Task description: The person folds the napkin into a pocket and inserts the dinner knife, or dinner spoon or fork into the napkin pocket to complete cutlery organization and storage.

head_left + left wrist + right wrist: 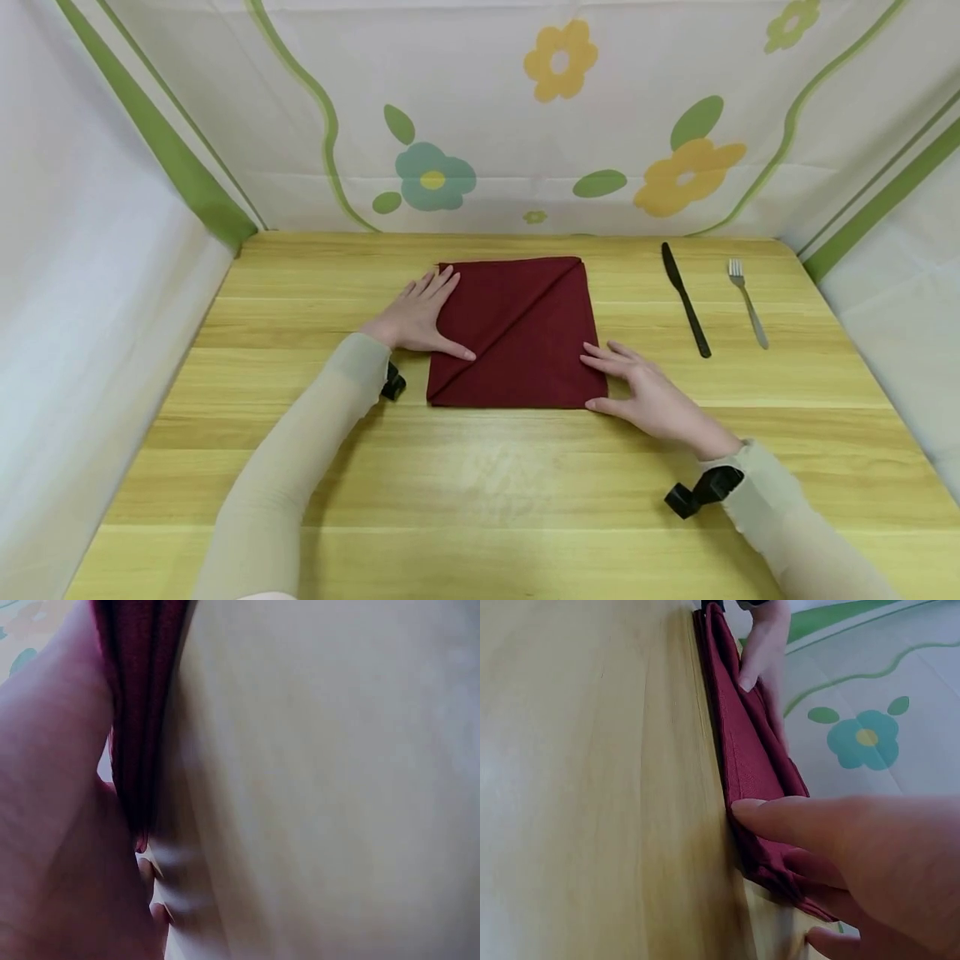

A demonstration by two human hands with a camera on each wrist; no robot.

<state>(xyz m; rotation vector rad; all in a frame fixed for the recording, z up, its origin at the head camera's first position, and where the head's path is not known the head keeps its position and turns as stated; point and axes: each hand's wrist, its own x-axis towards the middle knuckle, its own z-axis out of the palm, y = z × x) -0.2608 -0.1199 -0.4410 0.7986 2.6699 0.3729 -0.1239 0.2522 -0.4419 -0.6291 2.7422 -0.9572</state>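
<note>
On the pale, grained wooden table (480, 483) lay a dark red cloth napkin (525, 350) — soft, matte, folded to a square with a diagonal crease running from its far right corner to its near left one. I saw my left hand (420, 317) flat on the napkin's left edge, fingers straight and close together, thumb stretched onto the cloth. My right hand (648, 396) rested at the near right corner, fingers spread and relaxed, fingertips (754, 810) touching the layered hem — pinching nothing. Well to the right sat a slim black knife (685, 299) and a silvery metal fork (747, 302), side by side, apart from the napkin.
</note>
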